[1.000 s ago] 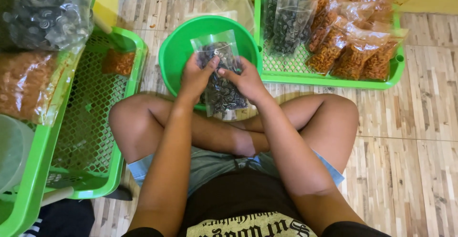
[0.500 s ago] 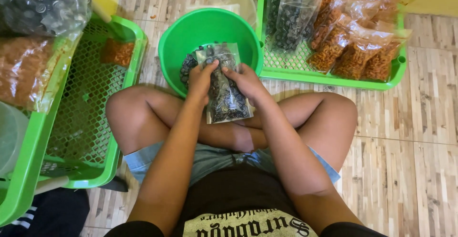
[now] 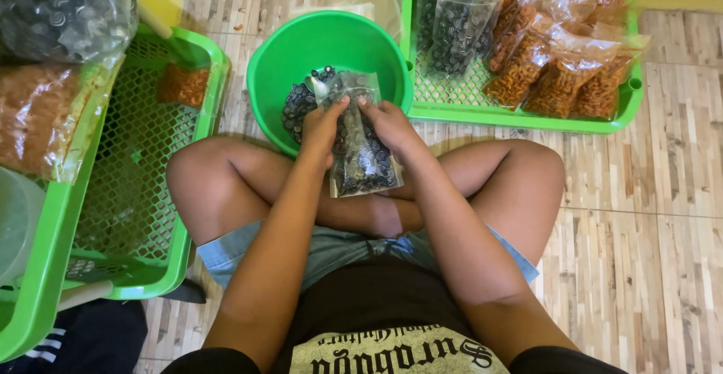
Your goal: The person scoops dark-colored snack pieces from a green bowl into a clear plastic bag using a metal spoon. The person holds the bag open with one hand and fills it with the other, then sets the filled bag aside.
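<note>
I sit cross-legged on the floor. Both hands hold a small clear plastic bag (image 3: 361, 159) filled with dark round snack pieces, upright over my legs at the near rim of a green bowl (image 3: 331, 46). My left hand (image 3: 324, 127) pinches the bag's left upper edge and my right hand (image 3: 390, 124) pinches its right upper edge. More dark pieces (image 3: 300, 106) lie in the bowl behind the bag.
A green mesh tray (image 3: 520, 114) at the upper right holds several filled bags of dark and orange snacks. A green basket (image 3: 143, 216) on the left carries large bags of dark pieces (image 3: 64, 12) and brown snacks (image 3: 38, 129). Wood-pattern tile floor lies around.
The bag has come down from above the bowl toward my legs, with both hands still on its top edge. The view has shifted slightly.
</note>
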